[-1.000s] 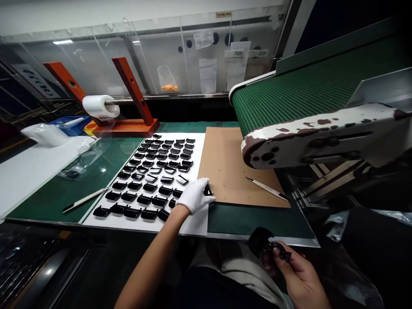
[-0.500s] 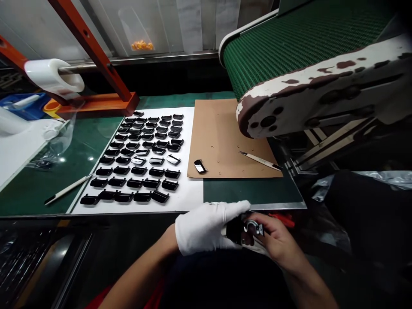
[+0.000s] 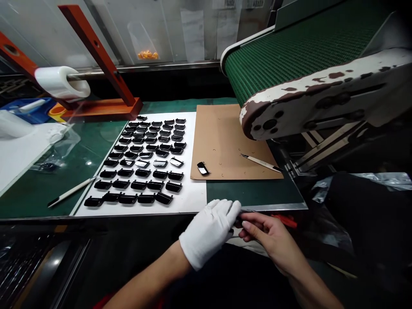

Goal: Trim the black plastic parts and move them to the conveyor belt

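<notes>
Head view looks down at a gloved left hand (image 3: 209, 232) and a bare right hand (image 3: 270, 240) held close together just below the front edge of the table (image 3: 273, 207). The white-gloved fingers lie together and reach right, their tips meeting the curled fingers (image 3: 254, 227) of the bare hand. A small dark piece (image 3: 237, 222) sits between the hands, mostly hidden (which hand has hold of it, and how firmly, cannot be told). Ahead, rows of glossy black parts (image 3: 143, 173) cover most of a white sheet (image 3: 189, 204), with a narrow white margin along its lower edge. To its right lies a brown card (image 3: 225, 141) carrying a single black-and-silver part (image 3: 203, 168) near its lower left corner and a craft knife (image 3: 260, 162) near its lower right edge. A strip of green cutting mat (image 3: 254, 193) runs between the card and the table edge, directly ahead of the hands. The white, chipped end frame (image 3: 309, 101) of a green conveyor belt (image 3: 289, 56) overhangs the card's upper right side, well above the hands. A second knife (image 3: 72, 192) lies on the mat, just beside the sheet's left edge
</notes>
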`<state>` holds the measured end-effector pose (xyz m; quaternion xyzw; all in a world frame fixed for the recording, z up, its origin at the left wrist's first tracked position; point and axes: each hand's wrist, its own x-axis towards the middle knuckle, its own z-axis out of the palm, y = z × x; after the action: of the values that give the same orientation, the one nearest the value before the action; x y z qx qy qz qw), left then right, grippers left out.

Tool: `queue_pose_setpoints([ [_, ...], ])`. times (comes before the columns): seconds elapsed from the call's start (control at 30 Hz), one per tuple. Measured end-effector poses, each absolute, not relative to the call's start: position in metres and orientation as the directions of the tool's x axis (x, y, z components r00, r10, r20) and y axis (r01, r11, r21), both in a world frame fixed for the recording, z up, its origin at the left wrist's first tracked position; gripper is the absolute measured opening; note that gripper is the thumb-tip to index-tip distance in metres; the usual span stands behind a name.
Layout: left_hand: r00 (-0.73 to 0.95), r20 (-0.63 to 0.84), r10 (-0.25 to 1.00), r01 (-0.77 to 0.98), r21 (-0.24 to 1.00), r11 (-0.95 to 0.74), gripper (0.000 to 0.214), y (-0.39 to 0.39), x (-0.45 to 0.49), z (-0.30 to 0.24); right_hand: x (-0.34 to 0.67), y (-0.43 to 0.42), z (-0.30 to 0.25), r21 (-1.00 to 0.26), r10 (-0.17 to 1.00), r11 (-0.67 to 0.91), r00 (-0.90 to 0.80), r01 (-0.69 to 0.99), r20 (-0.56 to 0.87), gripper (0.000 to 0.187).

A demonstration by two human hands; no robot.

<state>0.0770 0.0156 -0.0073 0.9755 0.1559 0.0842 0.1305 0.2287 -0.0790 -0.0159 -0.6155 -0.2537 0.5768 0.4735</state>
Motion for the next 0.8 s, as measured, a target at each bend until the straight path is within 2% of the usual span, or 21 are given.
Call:
queue_pose_setpoints([
  [0.17, 0.915, 0.182, 0.360, 0.345, 0.111, -0.932, 0.046, 0.001, 0.068, -0.013, 0.223, -0.086, -0.015, -0.869, 0.858, -0.407, 0.210, -0.281, -0.469, 0.042],
  [0.4, 0.946, 0.090, 0.311, 0.283, 0.237, -0.929, 0.042, 0.006, 0.067, 0.006, 0.220, -0.089, -0.009, -0.859, 0.857, -0.428, 0.175, -0.281, -0.485, 0.043],
  [0.57, 0.919, 0.265, 0.291, 0.203, 0.312, -0.928, 0.045, 0.000, 0.059, 0.002, 0.218, -0.094, -0.009, -0.882, 0.873, -0.427, 0.163, -0.200, -0.459, 0.035],
  [0.63, 0.875, 0.366, 0.318, 0.192, 0.341, -0.920, 0.046, -0.007, 0.052, -0.009, 0.219, -0.097, -0.010, -0.889, 0.880, -0.423, 0.155, -0.178, -0.449, 0.033],
  [0.8, 0.744, 0.552, 0.377, 0.192, 0.363, -0.912, 0.058, -0.030, 0.038, -0.037, 0.224, -0.104, -0.019, -0.849, 0.879, -0.448, 0.033, -0.281, -0.475, 0.025],
])
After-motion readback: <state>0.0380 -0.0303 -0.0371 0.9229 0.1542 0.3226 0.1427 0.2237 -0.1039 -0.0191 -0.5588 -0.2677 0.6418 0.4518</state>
